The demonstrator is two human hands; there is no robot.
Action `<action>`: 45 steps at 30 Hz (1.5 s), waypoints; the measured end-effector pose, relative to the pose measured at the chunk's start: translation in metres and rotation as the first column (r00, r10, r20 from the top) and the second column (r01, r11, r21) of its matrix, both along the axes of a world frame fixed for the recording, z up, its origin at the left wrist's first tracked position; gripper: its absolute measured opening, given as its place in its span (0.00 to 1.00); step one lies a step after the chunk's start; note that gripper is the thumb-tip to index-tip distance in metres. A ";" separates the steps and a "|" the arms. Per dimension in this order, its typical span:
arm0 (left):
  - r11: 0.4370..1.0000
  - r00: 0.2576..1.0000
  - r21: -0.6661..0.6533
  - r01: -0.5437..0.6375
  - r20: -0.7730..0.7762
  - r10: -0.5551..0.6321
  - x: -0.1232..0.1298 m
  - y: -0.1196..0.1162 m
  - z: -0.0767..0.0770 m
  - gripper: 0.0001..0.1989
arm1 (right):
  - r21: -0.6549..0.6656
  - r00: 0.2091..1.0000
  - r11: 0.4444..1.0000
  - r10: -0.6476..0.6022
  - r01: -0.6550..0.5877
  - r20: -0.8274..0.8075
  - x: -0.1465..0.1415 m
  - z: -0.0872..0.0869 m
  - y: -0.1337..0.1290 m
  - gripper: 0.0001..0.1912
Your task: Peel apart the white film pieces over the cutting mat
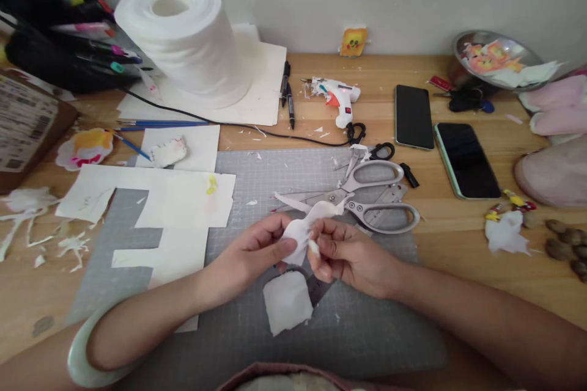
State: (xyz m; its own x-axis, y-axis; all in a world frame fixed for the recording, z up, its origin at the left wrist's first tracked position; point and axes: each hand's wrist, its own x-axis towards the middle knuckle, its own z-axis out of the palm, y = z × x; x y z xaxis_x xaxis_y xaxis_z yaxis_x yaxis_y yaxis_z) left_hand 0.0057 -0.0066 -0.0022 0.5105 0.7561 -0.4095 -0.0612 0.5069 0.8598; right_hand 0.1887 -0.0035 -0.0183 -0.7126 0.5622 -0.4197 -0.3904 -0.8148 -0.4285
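My left hand (263,244) pinches one side of a thin white tissue-like sheet (300,233) between thumb and fingers. On its other side my right hand (342,250) is closed, its fingertips pressed on the sheet's gathered edge. A small white tuft shows at those fingertips; whether it belongs to the sheet I cannot tell. Just below the hands a squarish white piece (288,304) lies on the grey cutting mat (367,330), partly over a dark strip. Behind the hands, large grey-handled scissors (373,177) rest on the mat with their blades pointing left.
A big white roll (183,55) stands at back left on white sheets. At the back lie a glue gun (342,101), pens (288,98) and two phones (413,116). A metal bowl (463,67) holds painted pieces. Cut white card (183,195) covers the mat's left.
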 end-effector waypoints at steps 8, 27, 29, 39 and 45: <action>0.990 0.993 0.077 0.114 -0.028 -0.113 0.001 -0.003 0.002 0.08 | 0.131 0.989 0.987 0.073 -0.090 0.132 -0.002 -0.002 -0.004 0.16; 0.998 0.990 -0.036 -0.060 -0.132 0.055 0.006 -0.012 0.005 0.17 | 0.224 0.987 0.970 0.057 -0.090 0.150 -0.001 -0.003 -0.008 0.19; 0.990 0.987 -0.062 -0.125 -0.106 0.118 0.005 -0.015 0.002 0.17 | 0.222 0.988 0.970 0.064 -0.095 0.142 -0.001 -0.003 -0.008 0.20; 0.856 0.868 -0.156 -0.494 -0.022 0.497 0.008 -0.013 0.000 0.15 | 0.228 0.992 0.967 0.095 -0.111 0.080 0.002 -0.005 -0.007 0.19; 0.901 0.901 -0.035 -0.432 -0.055 0.430 0.004 -0.006 0.001 0.12 | 0.196 0.998 0.981 0.005 -0.019 0.069 0.003 -0.004 -0.004 0.19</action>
State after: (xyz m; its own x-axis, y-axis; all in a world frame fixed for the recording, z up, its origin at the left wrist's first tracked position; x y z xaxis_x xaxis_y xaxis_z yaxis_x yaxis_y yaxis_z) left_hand 0.0093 -0.0129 -0.0014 0.1194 0.8783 -0.4629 -0.2449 0.4779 0.8436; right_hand 0.1914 -0.0077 -0.0220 -0.6933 0.6299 -0.3501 -0.3455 -0.7169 -0.6056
